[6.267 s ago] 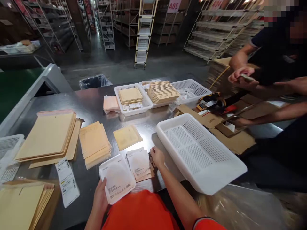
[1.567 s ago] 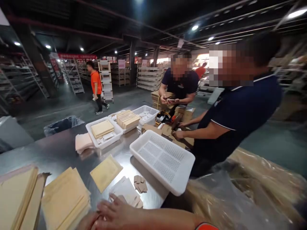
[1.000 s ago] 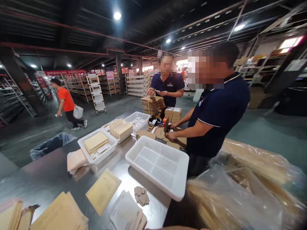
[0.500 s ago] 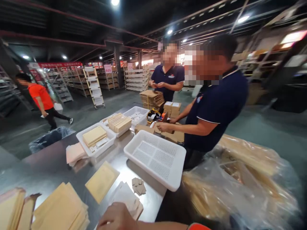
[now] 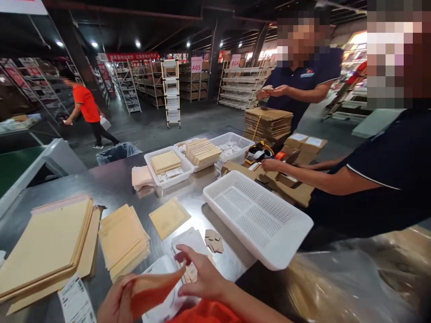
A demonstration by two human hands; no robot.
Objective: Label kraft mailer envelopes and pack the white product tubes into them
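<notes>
My left hand (image 5: 117, 298), low in the view, is closed around a tan mailing envelope (image 5: 156, 287) seen nearly edge-on. My right hand (image 5: 205, 276) is beside the envelope's far end, its thumb and fingers spread apart; whether they touch the edge I cannot tell. Beneath both hands lie white printed papers (image 5: 158, 300). Just beyond the right hand is a stack of white sheets or cards (image 5: 191, 237), next to a small pile of brown card pieces (image 5: 213, 241). A single yellowish padded envelope (image 5: 169, 218) lies flat on the metal table (image 5: 126, 190).
Padded envelope stacks (image 5: 123, 237) and larger mailers (image 5: 50, 237) lie left, near a label sheet (image 5: 77, 300). A white perforated basket (image 5: 259, 220) stands right. Filled bins (image 5: 168, 179) stand farther back. A co-worker's hand (image 5: 272, 166) handles cardboard; another person stands behind stacked cartons (image 5: 267, 123).
The view has swung left and down. My left hand has come into view with the envelope. My right hand, earlier over the white stack with fingers curled, now has its fingers spread.
</notes>
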